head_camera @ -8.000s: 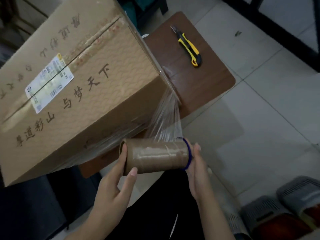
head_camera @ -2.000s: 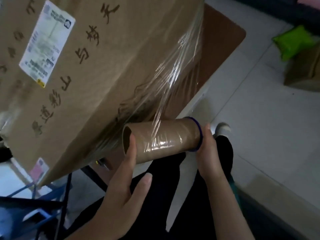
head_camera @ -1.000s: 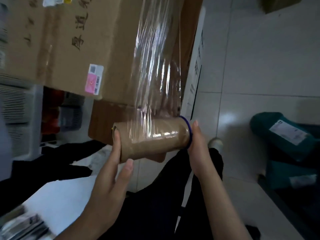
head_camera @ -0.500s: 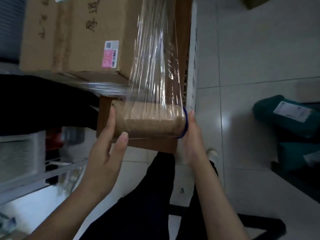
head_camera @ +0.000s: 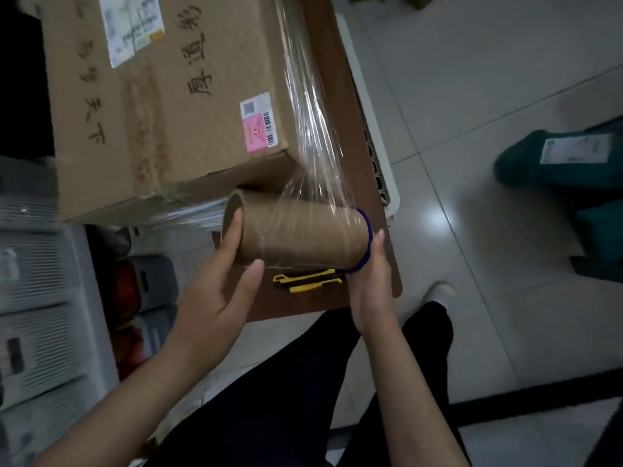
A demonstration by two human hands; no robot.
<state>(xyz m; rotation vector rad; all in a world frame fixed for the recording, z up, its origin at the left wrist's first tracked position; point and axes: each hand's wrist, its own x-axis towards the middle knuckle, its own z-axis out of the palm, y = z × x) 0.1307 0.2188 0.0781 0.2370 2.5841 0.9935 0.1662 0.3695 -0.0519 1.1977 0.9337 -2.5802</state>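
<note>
Together we hold the film roll (head_camera: 303, 234) level beside the cardboard box (head_camera: 168, 112)'s near corner, our left hand (head_camera: 219, 291) pinching its open end, our right hand (head_camera: 371, 281) cupping the other, fingers hidden.

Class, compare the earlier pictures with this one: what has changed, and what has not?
The person carried the roll round the box, drawing film across another side; the knife now shows just below the roll. The left hand and right hand hold its ends as before.
</note>
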